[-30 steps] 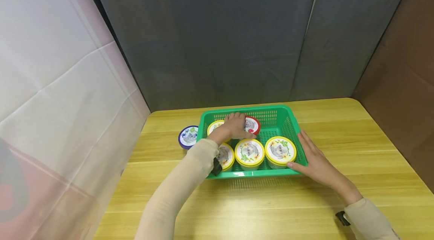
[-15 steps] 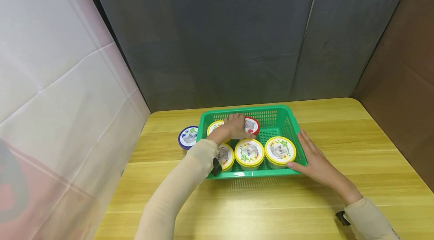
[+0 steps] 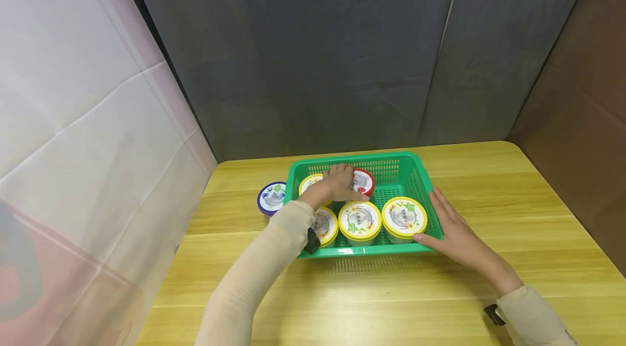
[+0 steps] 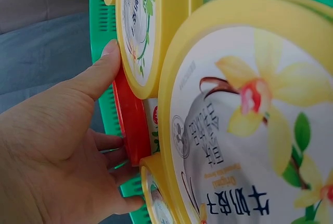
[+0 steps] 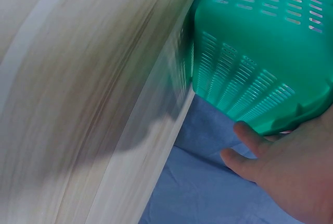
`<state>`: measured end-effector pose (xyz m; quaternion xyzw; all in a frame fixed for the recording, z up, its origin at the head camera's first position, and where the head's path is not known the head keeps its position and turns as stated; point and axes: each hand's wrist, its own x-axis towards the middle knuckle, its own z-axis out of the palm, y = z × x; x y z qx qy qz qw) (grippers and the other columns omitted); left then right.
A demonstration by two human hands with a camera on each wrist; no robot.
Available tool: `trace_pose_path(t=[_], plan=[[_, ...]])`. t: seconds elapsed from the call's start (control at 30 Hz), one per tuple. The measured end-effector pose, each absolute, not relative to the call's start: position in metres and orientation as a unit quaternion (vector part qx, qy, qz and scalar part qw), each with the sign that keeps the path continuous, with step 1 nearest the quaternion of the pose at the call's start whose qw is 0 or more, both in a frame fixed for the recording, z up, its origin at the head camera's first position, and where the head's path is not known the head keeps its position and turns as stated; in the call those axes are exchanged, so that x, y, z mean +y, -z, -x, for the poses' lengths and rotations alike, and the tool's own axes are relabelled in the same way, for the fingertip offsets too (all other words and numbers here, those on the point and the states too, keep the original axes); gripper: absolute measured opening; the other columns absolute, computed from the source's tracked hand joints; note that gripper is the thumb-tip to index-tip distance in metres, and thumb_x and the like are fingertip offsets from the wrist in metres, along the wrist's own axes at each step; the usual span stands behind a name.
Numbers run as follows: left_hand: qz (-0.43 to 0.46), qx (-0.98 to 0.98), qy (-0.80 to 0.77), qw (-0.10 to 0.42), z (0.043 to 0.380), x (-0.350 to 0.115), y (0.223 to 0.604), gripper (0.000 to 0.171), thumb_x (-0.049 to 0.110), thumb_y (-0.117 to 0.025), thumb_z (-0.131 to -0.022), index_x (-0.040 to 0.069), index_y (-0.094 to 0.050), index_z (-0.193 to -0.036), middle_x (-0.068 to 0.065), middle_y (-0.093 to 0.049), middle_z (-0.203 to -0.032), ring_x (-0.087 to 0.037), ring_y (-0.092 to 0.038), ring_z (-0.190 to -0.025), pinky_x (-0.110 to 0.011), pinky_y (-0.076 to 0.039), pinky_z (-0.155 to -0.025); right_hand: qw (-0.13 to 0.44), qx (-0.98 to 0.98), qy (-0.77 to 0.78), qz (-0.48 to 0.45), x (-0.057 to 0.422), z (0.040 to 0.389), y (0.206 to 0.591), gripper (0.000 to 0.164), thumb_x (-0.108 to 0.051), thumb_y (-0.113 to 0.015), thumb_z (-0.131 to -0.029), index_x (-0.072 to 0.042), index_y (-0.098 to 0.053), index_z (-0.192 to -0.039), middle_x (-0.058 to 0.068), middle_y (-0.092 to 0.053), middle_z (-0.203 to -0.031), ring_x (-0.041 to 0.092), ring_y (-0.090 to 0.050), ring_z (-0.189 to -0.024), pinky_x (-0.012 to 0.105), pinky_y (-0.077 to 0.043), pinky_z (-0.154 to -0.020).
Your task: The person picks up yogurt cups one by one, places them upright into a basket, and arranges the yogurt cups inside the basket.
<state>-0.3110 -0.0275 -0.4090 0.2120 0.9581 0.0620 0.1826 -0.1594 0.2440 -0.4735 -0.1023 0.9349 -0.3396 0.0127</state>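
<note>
My left hand [image 3: 335, 183] reaches into the green plastic basket [image 3: 364, 250] and holds a red-lidded tub [image 3: 364, 181] in the back row. In the left wrist view, its thumb and fingers lie on either side of that red lid [image 4: 130, 122]. A yellow-lidded tub [image 3: 310, 180] stands to its left, partly behind the hand. Along the front sit three more yellow-lidded tubs [image 3: 360, 220], the leftmost partly covered by my sleeve. At the basket's right side, my right hand [image 3: 459, 240] grips the wall, thumb over the front corner rim and fingers along the outside.
A blue-lidded tub [image 3: 271, 197] stands on the wooden table [image 3: 352, 302] just left of the basket, partly hidden by its rim. A dark grey curtain [image 3: 313, 63] rises behind the table, with a pale sheet [image 3: 98, 118] on the left and a brown panel [image 3: 577, 107] on the right.
</note>
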Motion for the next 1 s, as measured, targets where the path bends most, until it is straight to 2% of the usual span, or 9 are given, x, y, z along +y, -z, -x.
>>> trace_pose_path(t=[0.6, 0.83, 1.0], plan=[[-0.212, 0.958, -0.072, 0.182, 0.309, -0.027, 0.405, 0.104, 0.063, -0.066, -0.085, 0.008, -0.017, -0.159, -0.014, -0.019, -0.165, -0.036, -0.016, -0.154, -0.056, -0.018, -0.125, 0.012, 0.935, 0.339, 0.106, 0.247, 0.160, 0.475, 0.111, -0.054, -0.068, -0.088, -0.012, 0.005, -0.160, 0.007, 0.011, -0.169, 0.056, -0.016, -0.147, 0.082, -0.022, -0.102], [-0.221, 0.961, -0.069, 0.152, 0.308, -0.030, 0.396, 0.097, 0.064, -0.061, -0.087, 0.005, -0.025, -0.156, -0.015, -0.029, -0.161, -0.037, -0.027, -0.148, -0.056, -0.024, -0.123, 0.014, 0.935, 0.339, 0.104, 0.248, 0.161, 0.474, 0.111, -0.054, -0.068, -0.088, -0.012, 0.005, -0.160, 0.007, 0.011, -0.169, 0.056, -0.015, -0.147, 0.082, -0.022, -0.103], [-0.226, 0.962, -0.103, 0.117, 0.306, -0.044, 0.380, 0.095, 0.057, -0.062, -0.091, 0.007, -0.019, -0.158, -0.013, -0.025, -0.163, -0.036, -0.023, -0.150, -0.056, -0.018, -0.124, 0.016, 0.935, 0.339, 0.103, 0.249, 0.160, 0.474, 0.111, -0.054, -0.068, -0.088, -0.012, 0.005, -0.160, 0.008, 0.011, -0.169, 0.056, -0.015, -0.147, 0.082, -0.022, -0.103]])
